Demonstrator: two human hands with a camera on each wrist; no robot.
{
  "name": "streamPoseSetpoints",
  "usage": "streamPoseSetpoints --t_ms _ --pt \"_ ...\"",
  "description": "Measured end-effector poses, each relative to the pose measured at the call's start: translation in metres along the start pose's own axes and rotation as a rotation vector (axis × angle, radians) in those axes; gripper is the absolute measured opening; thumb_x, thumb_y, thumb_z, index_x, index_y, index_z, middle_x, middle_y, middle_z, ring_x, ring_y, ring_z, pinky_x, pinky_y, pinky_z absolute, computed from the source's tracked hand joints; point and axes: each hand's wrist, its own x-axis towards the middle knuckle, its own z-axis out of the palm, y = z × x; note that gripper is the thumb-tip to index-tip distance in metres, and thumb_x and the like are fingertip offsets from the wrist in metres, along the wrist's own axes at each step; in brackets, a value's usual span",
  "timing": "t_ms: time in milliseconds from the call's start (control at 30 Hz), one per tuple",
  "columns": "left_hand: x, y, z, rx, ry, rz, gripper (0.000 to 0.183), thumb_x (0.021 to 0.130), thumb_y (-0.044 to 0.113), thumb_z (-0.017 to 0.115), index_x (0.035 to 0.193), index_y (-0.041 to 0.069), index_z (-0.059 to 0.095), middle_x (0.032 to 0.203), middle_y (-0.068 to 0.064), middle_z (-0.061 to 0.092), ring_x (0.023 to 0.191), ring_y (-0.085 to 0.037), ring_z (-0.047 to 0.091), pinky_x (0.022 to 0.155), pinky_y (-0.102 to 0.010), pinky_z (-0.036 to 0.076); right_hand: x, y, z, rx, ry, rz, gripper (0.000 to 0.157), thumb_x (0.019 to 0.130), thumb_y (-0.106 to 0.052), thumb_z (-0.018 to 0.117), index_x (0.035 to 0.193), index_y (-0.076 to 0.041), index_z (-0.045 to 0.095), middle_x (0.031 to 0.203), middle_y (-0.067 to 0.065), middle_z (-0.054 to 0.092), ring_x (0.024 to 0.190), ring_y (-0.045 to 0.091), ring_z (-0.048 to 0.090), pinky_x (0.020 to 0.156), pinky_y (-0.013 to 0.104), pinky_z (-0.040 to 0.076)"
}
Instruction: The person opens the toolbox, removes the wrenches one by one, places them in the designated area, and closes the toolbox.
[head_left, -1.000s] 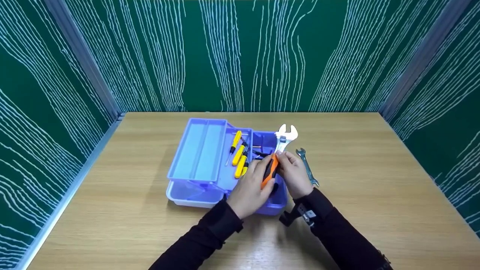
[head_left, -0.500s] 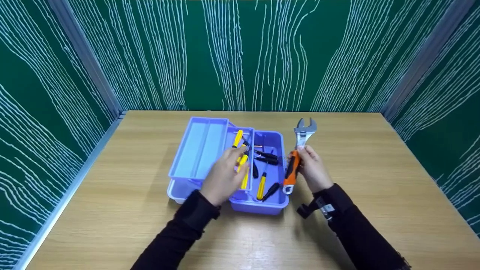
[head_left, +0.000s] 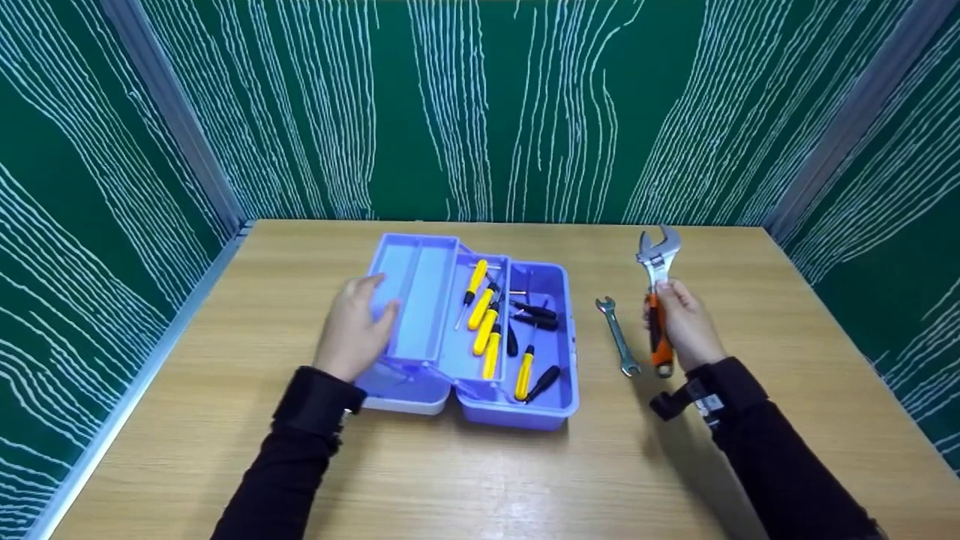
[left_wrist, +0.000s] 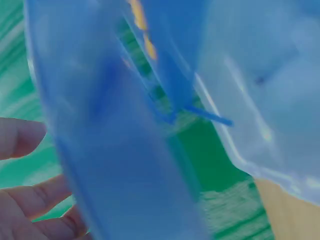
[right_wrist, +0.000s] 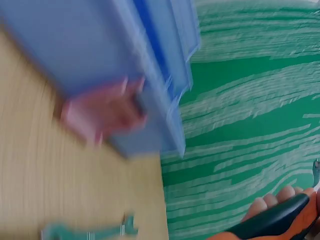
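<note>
My right hand (head_left: 694, 330) grips an adjustable wrench (head_left: 658, 300) by its orange and black handle, its steel head pointing away from me. In the right wrist view, the handle (right_wrist: 280, 217) shows with fingertips behind it. My left hand (head_left: 351, 330), fingers spread, is at the left edge of the upper tray (head_left: 420, 300) of a purple toolbox (head_left: 517, 415). The left wrist view has thumb and fingers beside the tray's edge (left_wrist: 75, 165). Yellow-handled screwdrivers (head_left: 491, 352) lie in the middle tray. A green-tinted open-end wrench (head_left: 618, 336) lies on the table, left of the adjustable wrench.
The bottom compartment holds black-handled tools (head_left: 543, 384) and a yellow screwdriver (head_left: 524, 373). A pink latch (right_wrist: 102, 112) shows on the toolbox's side in the right wrist view. Green walls with white streaks (head_left: 465, 112) enclose the wooden table (head_left: 712, 262) at its back and sides.
The left hand has let go of the adjustable wrench and moved left across the toolbox to the upper tray's edge. The right hand has carried the adjustable wrench right, past the open-end wrench.
</note>
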Motion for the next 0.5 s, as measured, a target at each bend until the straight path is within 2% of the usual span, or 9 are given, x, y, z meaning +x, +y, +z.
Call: streamPoseSetpoints --t_ms 267,400,500 --pt "0.003 -0.036 -0.011 0.048 -0.069 -0.139 0.053 0.099 0.021 0.052 0.143 -0.007 0.042 0.141 -0.03 0.046 0.13 -0.044 0.047 0.112 -0.053 0.036 0.014 0.014 -0.03 -0.15 0.185 -0.031 0.025 0.105 -0.027 0.039 0.089 -0.017 0.055 0.07 -0.009 0.053 0.059 0.004 0.05 0.055 0.018 0.045" --pt "0.003 -0.046 -0.011 0.041 -0.107 -0.181 0.052 0.1 0.019 0.048 0.145 -0.007 0.04 0.135 -0.029 0.051 0.12 -0.042 0.055 0.103 -0.053 0.044 0.019 0.021 -0.042 -0.265 0.236 -0.046 0.026 0.105 -0.026 0.038 0.092 -0.012 0.055 0.067 -0.01 0.053 0.057 0.003 0.05 0.053 0.019 0.045" --pt "0.004 -0.049 -0.009 0.013 -0.118 -0.189 0.05 0.101 0.018 0.046 0.143 -0.007 0.042 0.126 -0.027 0.059 0.108 -0.038 0.061 0.094 -0.049 0.049 0.022 0.026 -0.052 -0.353 0.24 -0.039 0.028 0.105 -0.026 0.036 0.099 -0.006 0.055 0.068 -0.01 0.053 0.059 0.004 0.05 0.053 0.02 0.046"
